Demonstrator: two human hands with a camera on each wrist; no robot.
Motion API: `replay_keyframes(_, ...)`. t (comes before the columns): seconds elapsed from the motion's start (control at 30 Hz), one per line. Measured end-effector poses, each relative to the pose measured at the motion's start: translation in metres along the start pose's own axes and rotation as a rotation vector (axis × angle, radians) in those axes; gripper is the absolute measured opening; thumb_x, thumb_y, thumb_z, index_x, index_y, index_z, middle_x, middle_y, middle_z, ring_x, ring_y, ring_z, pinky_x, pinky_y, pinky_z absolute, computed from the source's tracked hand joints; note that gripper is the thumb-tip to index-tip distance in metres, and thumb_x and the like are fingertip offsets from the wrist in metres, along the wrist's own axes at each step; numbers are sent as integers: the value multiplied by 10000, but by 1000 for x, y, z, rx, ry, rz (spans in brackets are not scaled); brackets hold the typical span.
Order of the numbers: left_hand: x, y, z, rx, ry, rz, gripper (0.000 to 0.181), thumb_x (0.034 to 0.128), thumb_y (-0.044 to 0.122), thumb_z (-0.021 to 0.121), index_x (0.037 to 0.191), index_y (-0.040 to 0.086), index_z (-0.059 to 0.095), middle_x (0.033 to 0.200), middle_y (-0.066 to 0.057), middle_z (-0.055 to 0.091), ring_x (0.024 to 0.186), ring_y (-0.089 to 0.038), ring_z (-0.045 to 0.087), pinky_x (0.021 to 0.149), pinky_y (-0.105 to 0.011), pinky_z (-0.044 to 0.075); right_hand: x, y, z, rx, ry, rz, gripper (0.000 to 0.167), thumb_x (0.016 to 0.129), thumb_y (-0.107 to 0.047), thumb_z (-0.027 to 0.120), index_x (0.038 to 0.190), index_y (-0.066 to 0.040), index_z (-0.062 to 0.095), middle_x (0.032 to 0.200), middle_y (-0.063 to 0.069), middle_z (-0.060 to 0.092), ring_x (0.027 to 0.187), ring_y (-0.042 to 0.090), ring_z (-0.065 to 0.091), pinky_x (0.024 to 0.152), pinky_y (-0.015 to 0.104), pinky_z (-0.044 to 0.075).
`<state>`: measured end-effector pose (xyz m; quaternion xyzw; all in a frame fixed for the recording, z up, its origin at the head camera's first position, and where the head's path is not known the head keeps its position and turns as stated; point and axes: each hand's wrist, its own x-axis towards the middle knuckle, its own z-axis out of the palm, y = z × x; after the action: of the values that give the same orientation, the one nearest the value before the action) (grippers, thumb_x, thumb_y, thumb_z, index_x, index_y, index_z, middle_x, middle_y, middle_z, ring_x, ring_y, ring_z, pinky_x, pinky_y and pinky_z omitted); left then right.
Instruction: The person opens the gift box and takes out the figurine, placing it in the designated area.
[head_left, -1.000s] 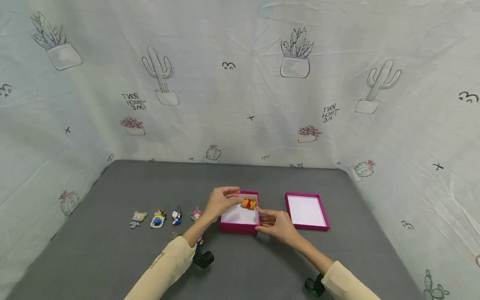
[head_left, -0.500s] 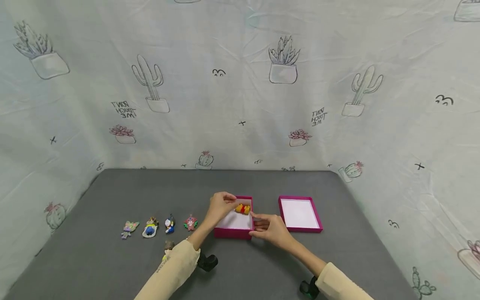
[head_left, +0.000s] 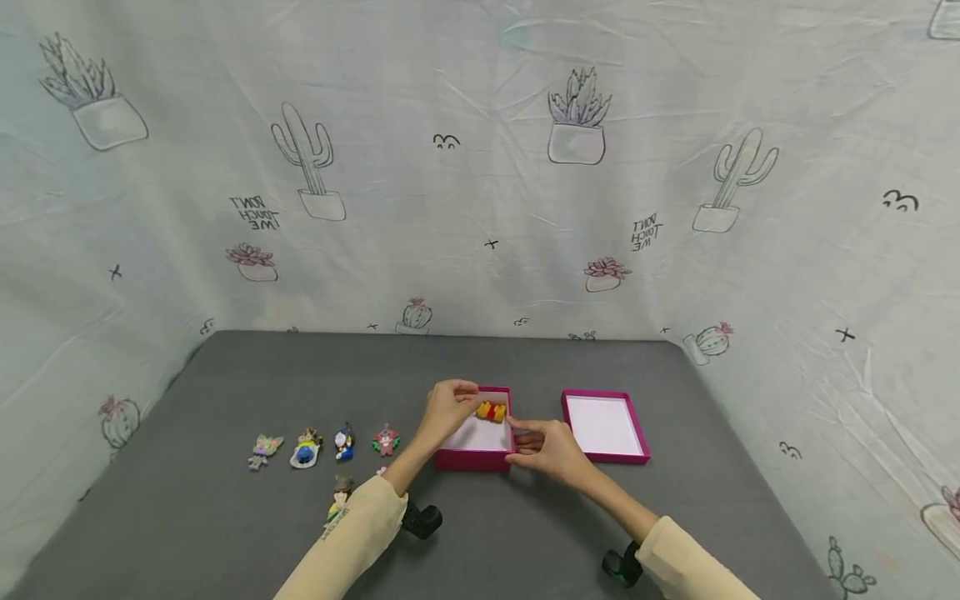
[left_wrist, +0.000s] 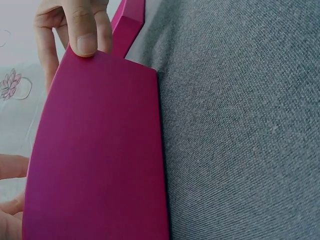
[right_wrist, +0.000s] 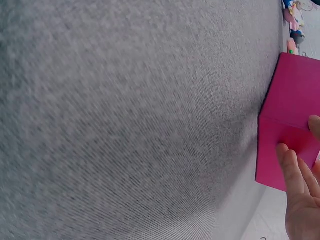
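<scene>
A magenta box [head_left: 472, 461] with a white inside stands on the grey table. Inside it, near the right wall, lies a small yellow figurine [head_left: 491, 412] with a red middle. My left hand [head_left: 448, 408] reaches over the box's left side, its fingertips and thumb apart beside the figurine; whether they touch it cannot be told. In the left wrist view, the box wall hides the figurine. My right hand [head_left: 553, 452] grips the box's front right corner, thumb at the edge and fingers against the right wall, as the right wrist view also shows of the box [right_wrist: 292, 90].
A magenta lid [head_left: 606, 427] lies white side up to the right of the box. Left of the box is a row of small figurines, among them a pink one [head_left: 386, 440] and a blue one [head_left: 344, 442]. My left sleeve [head_left: 352, 533] partly covers a brown-topped figurine [head_left: 341, 492].
The head view has shifted slightly. My left forearm has swung a little to the right, uncovering more of a figurine beside it. Both hands stay at the box, and the yellow figurine keeps its place.
</scene>
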<state>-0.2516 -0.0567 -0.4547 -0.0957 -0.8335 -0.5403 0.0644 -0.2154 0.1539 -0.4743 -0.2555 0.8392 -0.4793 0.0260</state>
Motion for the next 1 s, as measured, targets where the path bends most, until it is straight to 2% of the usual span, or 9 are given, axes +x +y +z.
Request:
replay_keyframes(0.2, 2, 2, 1, 19, -10, -5, 217, 840, 0, 684, 1024, -113, 661, 984, -231, 684, 912, -335, 671, 760, -402, 558, 0, -1, -1, -1, 11, 4, 550, 784, -110, 797, 1250, 88, 584, 1117, 253, 650, 889, 280, 700, 727, 311, 563)
replay_keyframes(0.4, 2, -2, 9, 23, -49, -111, 269, 816, -11, 702, 1063, -93, 634, 1021, -217, 669, 956, -329, 650, 794, -406, 545, 2, 0, 0, 19, 4, -3, 544, 787, -91, 790, 1253, 93, 578, 1117, 274, 642, 890, 294, 697, 726, 315, 563)
replay_keyframes(0.53, 4, -4, 15, 30, -38, -141, 255, 801, -12, 712, 1026, -72, 608, 976, -190, 653, 928, -313, 641, 793, -402, 541, 1, -1, 0, 22, 5, -8, 541, 790, -95, 789, 1254, 90, 579, 1118, 277, 639, 892, 293, 696, 728, 313, 563)
replay_keyframes(0.63, 6, -3, 20, 23, -18, -124, 219, 794, -2, 709, 969, -53, 589, 917, -168, 649, 882, -292, 638, 765, -387, 540, 0, 0, -1, 25, 14, -12, 541, 786, -90, 791, 1249, 95, 581, 1122, 279, 637, 894, 298, 696, 729, 312, 562)
replay_keyframes(0.73, 8, -2, 25, -15, -19, -112, 162, 808, 36, 704, 904, -32, 593, 849, -137, 651, 800, -247, 630, 685, -333, 532, -1, 0, 0, 26, 21, -10, 539, 786, -90, 790, 1246, 99, 581, 1122, 274, 639, 896, 297, 696, 727, 307, 563)
replay_keyframes(0.9, 9, -4, 32, -86, -88, -118, 115, 820, 59, 685, 843, -20, 606, 750, -76, 624, 650, -131, 574, 555, -231, 485, -1, 1, 3, 24, 21, 4, 535, 791, -95, 787, 1245, 100, 581, 1118, 273, 641, 895, 292, 697, 722, 296, 563)
replay_keyframes(1.0, 11, -6, 33, -122, -121, -115, 104, 835, 61, 665, 858, -23, 608, 752, -67, 623, 646, -124, 578, 558, -229, 492, -2, 1, 4, 27, 25, 14, 540, 783, -89, 793, 1244, 96, 584, 1115, 268, 644, 891, 290, 697, 725, 299, 563)
